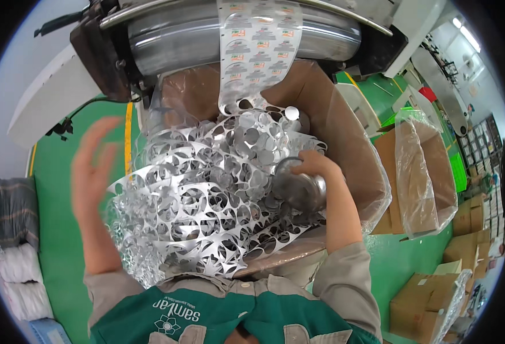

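Forearms (344, 221) apart, left fingers (99, 127) raised, right fingers (309, 164) gripping metal vessel (299, 192)

The bare left forearm (99, 238) reaches forward, well out to the person's left, its hand (93, 166) blurred, fingers spread apart and grasping nothing. The bare right forearm (344, 215) slants forward and inward; the right hand (319, 165) bends leftward, its fingers curled in a grip.

1 head cam, wide, facing dn.
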The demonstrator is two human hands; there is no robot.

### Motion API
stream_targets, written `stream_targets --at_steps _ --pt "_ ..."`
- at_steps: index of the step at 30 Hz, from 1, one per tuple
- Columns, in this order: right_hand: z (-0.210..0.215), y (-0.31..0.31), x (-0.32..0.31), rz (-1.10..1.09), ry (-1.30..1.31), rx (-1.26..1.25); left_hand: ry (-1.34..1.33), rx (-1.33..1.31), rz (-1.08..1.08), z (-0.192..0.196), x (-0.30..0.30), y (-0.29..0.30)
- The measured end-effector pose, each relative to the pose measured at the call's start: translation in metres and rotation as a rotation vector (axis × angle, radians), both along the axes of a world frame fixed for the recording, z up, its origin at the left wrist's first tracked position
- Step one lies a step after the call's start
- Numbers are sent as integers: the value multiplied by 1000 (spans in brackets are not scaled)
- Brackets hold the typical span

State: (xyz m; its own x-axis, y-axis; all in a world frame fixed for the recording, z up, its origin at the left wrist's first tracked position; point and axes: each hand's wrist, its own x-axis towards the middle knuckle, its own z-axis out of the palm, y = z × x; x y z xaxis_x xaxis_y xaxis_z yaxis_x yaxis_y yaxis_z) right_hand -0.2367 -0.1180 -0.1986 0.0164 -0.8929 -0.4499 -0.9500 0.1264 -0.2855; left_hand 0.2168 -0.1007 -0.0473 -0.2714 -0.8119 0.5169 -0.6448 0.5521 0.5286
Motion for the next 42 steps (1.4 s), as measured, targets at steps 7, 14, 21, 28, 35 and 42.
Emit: stream_targets --at_steps 7,14,21,28,35,42 --pt "-5 2 -15 14 -16 -84 -480 500 -252 -72 -130 -122" --pt "28 13 -24 -32 -154 -322 -180 233 -275 -157 -156 -192" --pt "103 30 8 -152 -2042 -485 -337 839 -963 -97 -161 -44" --pt "-112 4 -53 -35 128 -33 -672 264 -747 -76 -141 -31" --pt "-3 3 -26 103 -60 -320 -900 268 -609 -94 -111 -23" --pt "80 32 11 -246 -1964 -471 -447 270 -711 -23 -79 13"
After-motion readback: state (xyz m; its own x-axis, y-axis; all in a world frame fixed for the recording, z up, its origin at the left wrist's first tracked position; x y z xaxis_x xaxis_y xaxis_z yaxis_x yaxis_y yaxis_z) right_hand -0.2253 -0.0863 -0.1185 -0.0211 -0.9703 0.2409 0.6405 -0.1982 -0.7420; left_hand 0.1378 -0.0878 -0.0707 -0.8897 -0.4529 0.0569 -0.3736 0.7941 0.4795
